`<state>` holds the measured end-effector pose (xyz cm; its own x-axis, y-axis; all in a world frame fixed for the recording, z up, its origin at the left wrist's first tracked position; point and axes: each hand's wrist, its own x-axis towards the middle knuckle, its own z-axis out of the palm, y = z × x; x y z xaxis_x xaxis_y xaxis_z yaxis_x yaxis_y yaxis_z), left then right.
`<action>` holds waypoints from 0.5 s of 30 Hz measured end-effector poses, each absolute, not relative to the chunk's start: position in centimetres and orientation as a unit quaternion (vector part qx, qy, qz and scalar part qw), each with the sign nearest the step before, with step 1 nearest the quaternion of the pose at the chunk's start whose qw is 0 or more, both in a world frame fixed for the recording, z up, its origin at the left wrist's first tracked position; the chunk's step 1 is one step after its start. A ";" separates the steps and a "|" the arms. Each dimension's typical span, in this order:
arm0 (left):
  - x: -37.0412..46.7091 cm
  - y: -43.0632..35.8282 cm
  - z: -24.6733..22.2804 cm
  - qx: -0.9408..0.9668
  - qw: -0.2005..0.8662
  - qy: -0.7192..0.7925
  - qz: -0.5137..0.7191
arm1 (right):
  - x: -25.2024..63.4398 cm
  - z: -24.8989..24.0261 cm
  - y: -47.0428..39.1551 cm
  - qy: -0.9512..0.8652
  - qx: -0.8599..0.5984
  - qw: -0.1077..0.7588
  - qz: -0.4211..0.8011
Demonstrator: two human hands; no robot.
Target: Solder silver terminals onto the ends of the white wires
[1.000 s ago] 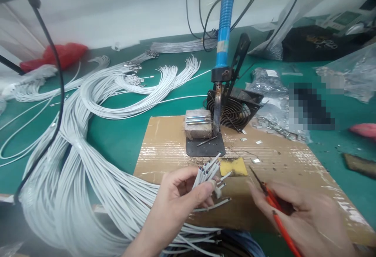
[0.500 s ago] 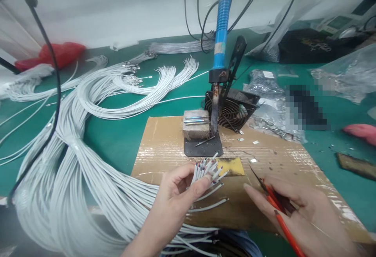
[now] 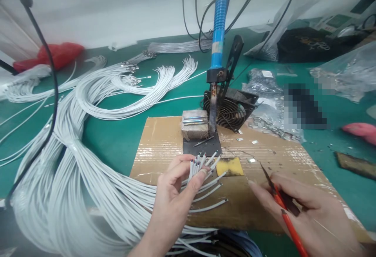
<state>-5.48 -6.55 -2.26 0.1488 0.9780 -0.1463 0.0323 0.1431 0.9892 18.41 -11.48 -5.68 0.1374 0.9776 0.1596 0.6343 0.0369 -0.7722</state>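
Note:
My left hand is closed around a bundle of white cables, pinching it near the cut ends between thumb and fingers. Small dark and coloured cores show at the ends, and several cable ends splay loose to the right below the thumb. My right hand grips a red-handled tool with a dark pointed tip; its exact kind is unclear. A thin wire-like strand also runs through that hand. The tool tip is to the right of the bundle, apart from it, over the cardboard.
A blue-handled soldering iron stands upright behind my hands, beside a grey block and a black fan. A yellow sponge lies on the cardboard. Coiled white cables fill the left side; plastic bags sit at back right.
Several more cable ends have separated from the bundle and hang to the right. My right hand and its tool have moved slightly right, away from the bundle. My left hand keeps its hold.

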 end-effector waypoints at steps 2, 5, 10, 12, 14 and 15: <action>-5.5 -6.5 -2.3 0.492 0.591 0.492 0.409 | 18.4 -5.5 -11.5 -0.577 -0.660 0.406 0.258; -5.6 -6.4 -2.3 0.482 0.630 0.477 0.379 | 17.5 -4.7 -11.3 -0.553 -0.656 0.431 0.281; -5.5 -6.7 -2.1 0.523 0.642 0.465 0.313 | 13.7 -2.2 -10.2 -0.515 -0.639 0.472 0.321; -5.5 -7.0 -2.1 0.534 0.639 0.468 0.296 | 12.4 -1.5 -9.7 -0.489 -0.638 0.484 0.347; -5.5 -7.3 -2.2 0.538 0.641 0.467 0.285 | 11.5 -1.3 -9.3 -0.470 -0.637 0.495 0.359; -5.6 -7.4 -2.2 0.537 0.642 0.469 0.283 | 11.2 -1.3 -9.3 -0.464 -0.636 0.500 0.362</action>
<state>-5.58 -7.40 -2.24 0.4005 0.8664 -0.2984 0.1397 0.2641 0.9543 11.24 -9.27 -1.30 0.3077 0.9515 0.0030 0.2280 -0.0707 -0.9711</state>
